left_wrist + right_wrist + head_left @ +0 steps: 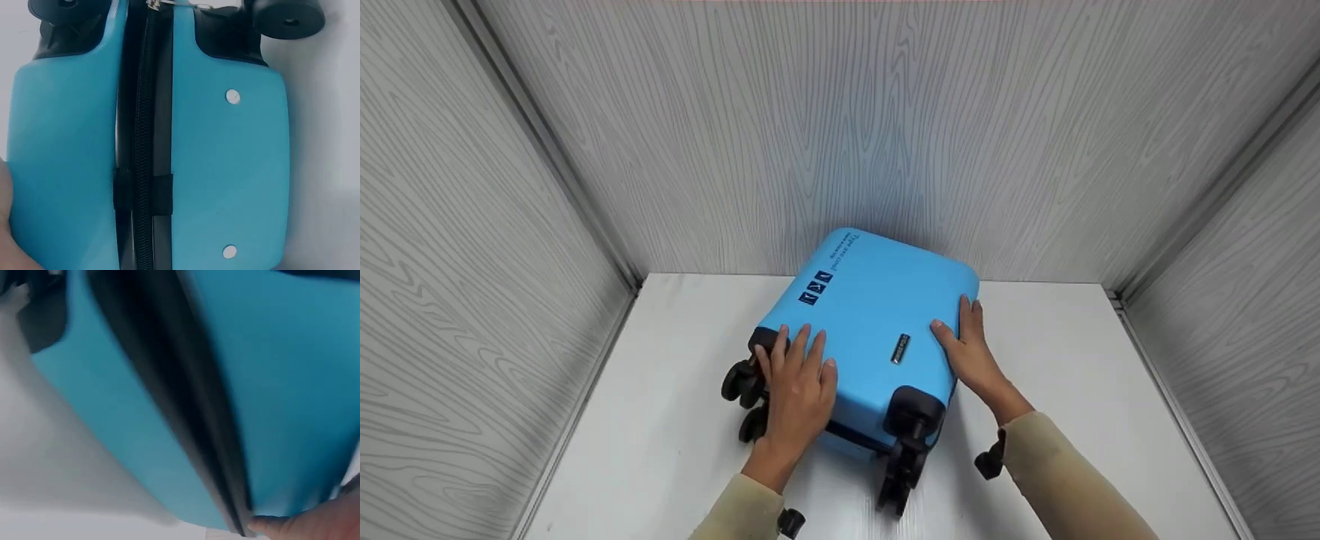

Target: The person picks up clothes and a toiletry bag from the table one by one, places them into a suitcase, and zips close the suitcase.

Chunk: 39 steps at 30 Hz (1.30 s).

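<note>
A light blue hard-shell suitcase [877, 292] lies at an angle on the white surface, its wheeled end towards me. Black wheels [904, 472] stick out at its near corners. My left hand [799, 390] rests on the near left part of the upper face, fingers straight. On the right edge, my right hand [976, 364] touches the case, thumb on the upper face and extended fingers along the side. In the left wrist view the black zipper [143, 129] runs across the wheeled end. The right wrist view shows a fingertip beside the zipper band [185, 382].
A grey wood-grain panel [735, 135] stands behind the suitcase, close to its far end. Similar panels rise at the left [450, 300] and right [1245, 285]. White surface [645, 420] extends on both sides of the case.
</note>
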Tool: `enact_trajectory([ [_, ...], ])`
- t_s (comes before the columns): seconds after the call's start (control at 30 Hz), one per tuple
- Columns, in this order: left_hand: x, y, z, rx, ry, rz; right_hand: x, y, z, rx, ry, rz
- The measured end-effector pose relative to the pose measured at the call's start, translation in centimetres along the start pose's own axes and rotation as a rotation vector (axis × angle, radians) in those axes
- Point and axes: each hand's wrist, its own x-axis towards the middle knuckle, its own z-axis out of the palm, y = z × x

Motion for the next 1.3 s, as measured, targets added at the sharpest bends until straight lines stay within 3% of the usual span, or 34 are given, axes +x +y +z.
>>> enact_trajectory([
  [0.2, 0.2, -0.7, 0.1, -0.063, 0.025, 0.028, -1.0, -0.1, 1.3, 0.076, 0.039, 0.006],
  [0.37, 1.1, -2.2, -0.1, -0.103, 0.013, 0.086, -2.8, -0.7, 2.7, 0.095, 0.126, 0.005],
  [0.53, 2.8, -4.2, -0.8, -0.158, -0.064, 0.117, -5.3, -1.3, 4.9, 0.103, 0.226, -0.006],
  [0.7, 4.1, -4.9, -1.5, -0.18, -0.145, 0.078, -6.4, -1.3, 5.8, 0.057, 0.291, -0.016],
  [0.8, 3.8, -4.0, -1.8, -0.139, -0.148, 0.019, -5.7, -0.9, 5.1, -0.001, 0.306, -0.018],
  [0.93, 2.1, -1.8, -2.4, -0.099, -0.144, -0.131, -3.4, -0.5, 2.7, -0.084, 0.259, -0.009],
  [1.13, -0.3, 0.8, -2.9, -0.208, -0.223, -0.407, 0.8, 0.5, -2.0, -0.179, 0.15, 0.005],
  [1.3, -1.4, 1.6, -2.8, -0.307, -0.284, -0.511, 2.9, 1.4, -4.6, -0.134, 0.044, 0.054],
])
